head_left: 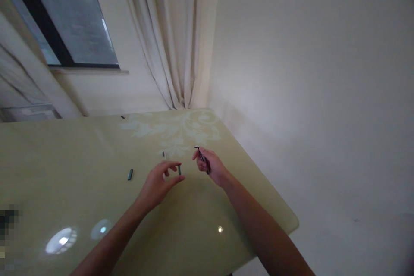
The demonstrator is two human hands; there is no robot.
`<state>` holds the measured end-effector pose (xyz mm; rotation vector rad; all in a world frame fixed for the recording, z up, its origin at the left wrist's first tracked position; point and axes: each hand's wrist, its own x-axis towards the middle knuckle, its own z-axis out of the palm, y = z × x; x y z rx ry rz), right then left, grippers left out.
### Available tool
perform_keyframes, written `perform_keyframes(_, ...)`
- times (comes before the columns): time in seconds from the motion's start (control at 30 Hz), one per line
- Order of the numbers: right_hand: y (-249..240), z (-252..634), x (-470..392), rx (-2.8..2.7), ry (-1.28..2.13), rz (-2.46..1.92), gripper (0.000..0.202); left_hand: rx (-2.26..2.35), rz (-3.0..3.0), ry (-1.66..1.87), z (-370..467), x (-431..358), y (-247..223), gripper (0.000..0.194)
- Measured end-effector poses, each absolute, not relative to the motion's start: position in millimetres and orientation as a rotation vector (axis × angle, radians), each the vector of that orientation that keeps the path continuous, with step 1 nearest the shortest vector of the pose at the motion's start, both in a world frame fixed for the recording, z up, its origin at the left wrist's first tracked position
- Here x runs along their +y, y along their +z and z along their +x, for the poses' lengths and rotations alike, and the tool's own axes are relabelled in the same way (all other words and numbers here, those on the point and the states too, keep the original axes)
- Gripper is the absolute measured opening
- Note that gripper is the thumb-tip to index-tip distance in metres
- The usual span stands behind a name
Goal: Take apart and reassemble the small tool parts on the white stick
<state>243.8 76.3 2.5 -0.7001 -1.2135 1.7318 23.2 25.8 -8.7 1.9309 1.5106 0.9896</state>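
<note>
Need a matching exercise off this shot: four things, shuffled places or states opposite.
1. left hand
2. right hand
3. tiny dark item
4. pale curtain

A. hanging right of the window
B. holding a slim dark tool
C. near the far edge of the table
D. pinching a small narrow piece

Pairs: 1-D, 2-B, 3-C, 4-A

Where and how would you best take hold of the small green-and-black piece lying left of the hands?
I'd pinch the green-and-black piece at mid-length across its long edges, from above: it looks narrow and lies flat on the table, with the left hand nearer.
</note>
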Motion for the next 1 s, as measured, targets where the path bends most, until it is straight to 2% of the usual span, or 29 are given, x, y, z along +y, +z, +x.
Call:
perform_keyframes(0.13,-0.6,252.6,89.7,-1.135,1.697,-0.696,0.041,1.520,2.185,0.711,68.9,65.6,-2.1,0.037)
perform_keyframes(0.27,-4.9,257.0,96.7,-1.068,1.659,-0.653,0.043,1.751,2.109,0.462,118.4,102.4,0.1,0.028)
perform_keyframes(0.67,2.7,261.0,94.7,-0.865,1.538,-0.624,0.041,1.714,1.948,0.447,140.9,119.2,-12.3,0.036)
perform_keyframes(0.8,1.9,260.3,91.2,-0.859,1.514,-0.643,0.043,1.716,1.985,0.533,122.4,104.6,-8.0,0.051)
perform_keyframes(0.83,1.5,259.3,90.2,-0.865,1.513,-0.644,0.043,1.716,2.000,0.564,109.8,99.1,-6.6,0.047)
perform_keyframes(0.9,1.1,255.9,87.4,-0.884,1.520,-0.645,0.044,1.663,2.087,0.672,72.8,86.8,-5.0,0.022)
perform_keyframes(1.0,1.5,247.8,80.8,-0.916,1.540,-0.649,0.044,1.763,2.051,0.867,-5.5,67.0,-9.4,0.038)
